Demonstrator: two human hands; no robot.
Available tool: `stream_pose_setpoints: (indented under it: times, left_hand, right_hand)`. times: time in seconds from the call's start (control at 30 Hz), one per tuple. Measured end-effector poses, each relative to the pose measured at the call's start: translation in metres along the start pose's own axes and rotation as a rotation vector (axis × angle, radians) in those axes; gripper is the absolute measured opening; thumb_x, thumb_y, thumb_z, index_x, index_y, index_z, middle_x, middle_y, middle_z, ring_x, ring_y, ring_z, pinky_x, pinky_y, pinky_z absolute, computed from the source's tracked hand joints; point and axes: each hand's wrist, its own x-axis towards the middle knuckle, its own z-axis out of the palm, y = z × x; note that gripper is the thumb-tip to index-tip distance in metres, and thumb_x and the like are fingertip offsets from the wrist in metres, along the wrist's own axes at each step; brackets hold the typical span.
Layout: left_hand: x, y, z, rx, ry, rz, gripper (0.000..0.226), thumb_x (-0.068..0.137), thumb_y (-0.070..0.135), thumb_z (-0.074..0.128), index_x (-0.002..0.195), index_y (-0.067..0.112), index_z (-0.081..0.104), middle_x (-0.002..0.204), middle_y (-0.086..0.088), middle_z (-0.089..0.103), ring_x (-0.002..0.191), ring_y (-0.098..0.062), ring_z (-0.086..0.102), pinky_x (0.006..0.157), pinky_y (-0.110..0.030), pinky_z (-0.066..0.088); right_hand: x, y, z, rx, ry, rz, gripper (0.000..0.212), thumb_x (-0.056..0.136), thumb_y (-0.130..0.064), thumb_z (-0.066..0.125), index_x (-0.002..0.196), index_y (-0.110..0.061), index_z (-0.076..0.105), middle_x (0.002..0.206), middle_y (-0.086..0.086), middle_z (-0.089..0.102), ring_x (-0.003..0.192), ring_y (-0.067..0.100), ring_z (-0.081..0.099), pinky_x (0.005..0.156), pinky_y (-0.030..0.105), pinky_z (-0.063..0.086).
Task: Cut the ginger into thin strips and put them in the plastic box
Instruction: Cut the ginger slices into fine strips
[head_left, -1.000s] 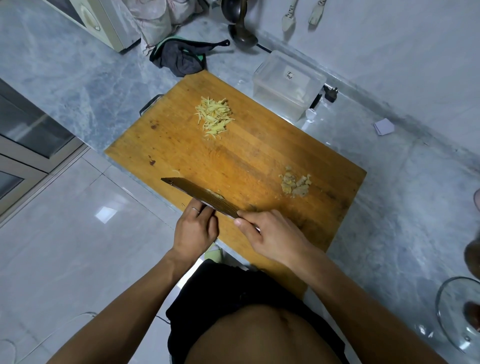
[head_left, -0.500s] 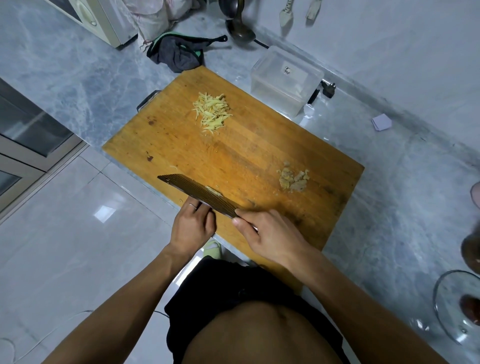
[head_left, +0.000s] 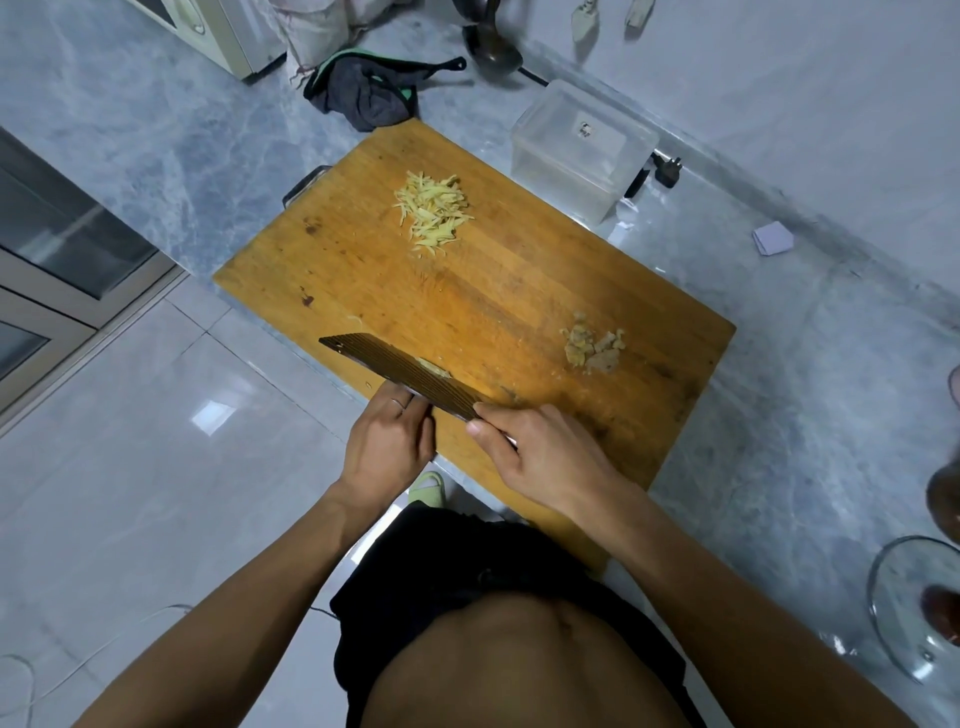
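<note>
Ginger strips (head_left: 434, 213) lie heaped at the far end of the cutting board (head_left: 363, 270), close to the plastic box (head_left: 582, 150), which I'd guess makes the later transfer a short one. The box stands off the board on the worktop (head_left: 156, 140), nothing visible inside; a small label on it is too tiny to read. The right hand (head_left: 545, 457) grips the cleaver (head_left: 400, 376) at its handle, blade set on edge near the board's front. The left hand (head_left: 387, 441) is curled against the blade's side, apparently steadying a ginger piece (head_left: 434, 368) that is mostly hidden. Brownish scraps (head_left: 592, 348) sit apart to the right, likely kept clear as peel.
</note>
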Motion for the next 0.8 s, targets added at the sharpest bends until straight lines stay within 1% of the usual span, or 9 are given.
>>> stream_pose_setpoints:
  times: [0.1, 0.2, 0.27, 0.37, 0.43, 0.5, 0.6, 0.7, 0.8]
  left_hand:
    - [-0.002, 0.000, -0.001, -0.009, -0.057, -0.014, 0.022, 0.087, 0.008, 0.050, 0.066, 0.008, 0.057, 0.070, -0.007, 0.054, 0.080, -0.026, 0.051, 0.055, -0.031, 0.039]
    - [-0.004, 0.004, -0.004, -0.015, -0.077, 0.011, 0.029, 0.093, 0.019, 0.048, 0.068, 0.009, 0.059, 0.071, -0.007, 0.056, 0.084, -0.026, 0.052, 0.064, -0.030, 0.040]
    - [-0.003, 0.007, -0.006, -0.020, -0.066, 0.020, 0.027, 0.093, 0.018, 0.050, 0.070, 0.009, 0.061, 0.071, -0.007, 0.057, 0.085, -0.026, 0.052, 0.070, -0.029, 0.040]
    - [-0.003, 0.004, -0.002, 0.022, -0.020, 0.035, 0.021, 0.092, 0.016, 0.052, 0.076, 0.007, 0.064, 0.077, -0.009, 0.059, 0.084, -0.030, 0.054, 0.092, -0.042, 0.048]
    - [-0.002, 0.003, 0.002, 0.034, -0.010, 0.039, 0.020, 0.092, 0.016, 0.052, 0.086, 0.005, 0.067, 0.088, -0.012, 0.062, 0.091, -0.033, 0.056, 0.098, -0.048, 0.043]
    - [-0.003, 0.004, 0.003, 0.015, 0.003, 0.056, 0.020, 0.092, 0.013, 0.051, 0.094, 0.002, 0.068, 0.097, -0.017, 0.060, 0.096, -0.036, 0.053, 0.095, -0.048, 0.043]
    - [-0.003, 0.007, 0.002, -0.015, 0.041, 0.066, 0.021, 0.090, 0.010, 0.053, 0.101, -0.001, 0.067, 0.103, -0.020, 0.057, 0.100, -0.038, 0.049, 0.089, -0.046, 0.045]
    - [-0.002, 0.004, 0.003, -0.050, 0.050, 0.037, 0.020, 0.089, 0.011, 0.055, 0.099, -0.001, 0.067, 0.101, -0.019, 0.058, 0.098, -0.038, 0.051, 0.085, -0.043, 0.046]
    - [-0.003, -0.001, 0.007, -0.071, 0.054, 0.020, 0.021, 0.089, 0.013, 0.055, 0.095, -0.001, 0.069, 0.096, -0.019, 0.060, 0.096, -0.038, 0.053, 0.083, -0.041, 0.048]
  right_hand:
    - [0.001, -0.002, 0.003, -0.040, -0.017, 0.008, 0.047, 0.105, -0.045, 0.040, 0.142, -0.021, 0.056, 0.125, 0.007, 0.070, 0.113, 0.034, 0.061, 0.083, 0.040, 0.049]
    - [0.003, -0.003, 0.004, -0.055, -0.019, 0.014, 0.047, 0.106, -0.044, 0.040, 0.143, -0.021, 0.055, 0.123, 0.008, 0.070, 0.112, 0.035, 0.061, 0.080, 0.038, 0.047]
    - [0.004, -0.003, 0.006, -0.028, -0.003, 0.009, 0.047, 0.105, -0.044, 0.041, 0.142, -0.020, 0.056, 0.121, 0.009, 0.071, 0.109, 0.035, 0.063, 0.079, 0.038, 0.048]
    - [0.004, 0.000, 0.009, 0.005, 0.027, 0.004, 0.047, 0.105, -0.045, 0.041, 0.140, -0.019, 0.059, 0.118, 0.008, 0.073, 0.106, 0.035, 0.065, 0.079, 0.039, 0.050]
    - [0.003, 0.001, 0.009, 0.041, 0.043, -0.003, 0.055, 0.102, -0.051, 0.036, 0.138, -0.019, 0.060, 0.116, 0.007, 0.074, 0.105, 0.034, 0.066, 0.079, 0.039, 0.051]
    - [0.003, 0.002, 0.009, 0.056, 0.039, -0.005, 0.062, 0.096, -0.054, 0.031, 0.139, -0.019, 0.060, 0.116, 0.006, 0.074, 0.105, 0.033, 0.066, 0.078, 0.035, 0.049]
    - [0.001, 0.007, 0.010, 0.043, 0.053, -0.020, 0.062, 0.096, -0.054, 0.032, 0.138, -0.019, 0.061, 0.114, 0.006, 0.074, 0.101, 0.032, 0.066, 0.072, 0.029, 0.042]
    - [-0.002, 0.005, 0.011, 0.055, 0.061, -0.004, 0.068, 0.095, -0.062, 0.028, 0.136, -0.021, 0.062, 0.113, 0.005, 0.075, 0.098, 0.033, 0.068, 0.079, 0.035, 0.049]
    - [-0.003, 0.004, 0.014, 0.045, 0.044, 0.027, 0.068, 0.094, -0.064, 0.026, 0.138, -0.025, 0.061, 0.118, 0.001, 0.073, 0.106, 0.031, 0.066, 0.084, 0.035, 0.050]
